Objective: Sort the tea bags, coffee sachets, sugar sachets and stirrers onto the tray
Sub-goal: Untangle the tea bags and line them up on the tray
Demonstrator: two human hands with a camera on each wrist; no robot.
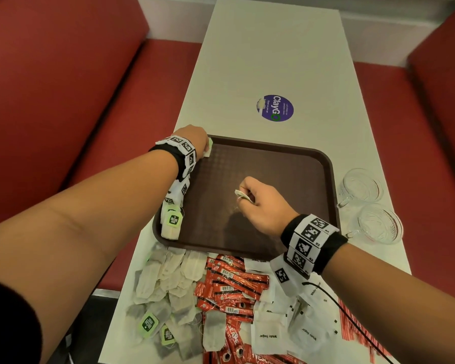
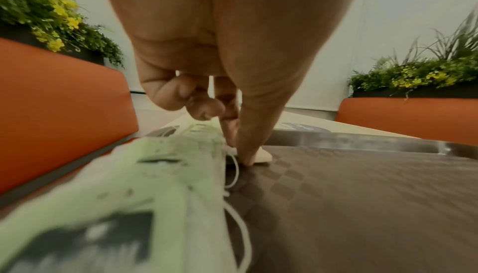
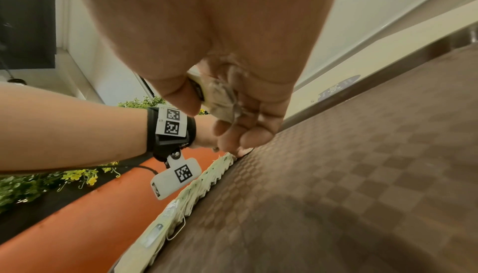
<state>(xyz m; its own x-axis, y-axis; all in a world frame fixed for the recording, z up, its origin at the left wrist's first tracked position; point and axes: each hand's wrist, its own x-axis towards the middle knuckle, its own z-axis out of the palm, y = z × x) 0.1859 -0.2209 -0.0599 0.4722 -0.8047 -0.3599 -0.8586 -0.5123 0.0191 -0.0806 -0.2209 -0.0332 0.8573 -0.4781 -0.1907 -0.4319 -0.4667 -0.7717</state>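
A brown tray (image 1: 273, 166) lies mid-table. Tea bags with green tags (image 1: 171, 222) stand in a row (image 2: 155, 175) along its left edge. My left hand (image 1: 205, 149) is at the tray's far left corner, where its thumb and forefinger (image 2: 240, 148) pinch the end tea bag (image 2: 264, 155) down onto the tray floor. My right hand (image 1: 245, 193) hovers low over the tray's middle and grips a small bunch of tea bags (image 3: 222, 97) between thumb and fingers. Loose tea bags (image 1: 163, 285), red coffee sachets (image 1: 229, 282), white sugar sachets (image 1: 286, 324) and red-striped stirrers (image 1: 357, 327) are heaped in front of the tray.
Two glass cups (image 1: 360, 185) (image 1: 381, 223) stand right of the tray. A round purple sticker (image 1: 275, 108) marks the white table beyond it. Red bench seats flank the table on both sides. A black cable (image 1: 334, 300) runs from my right wrist over the sugar sachets.
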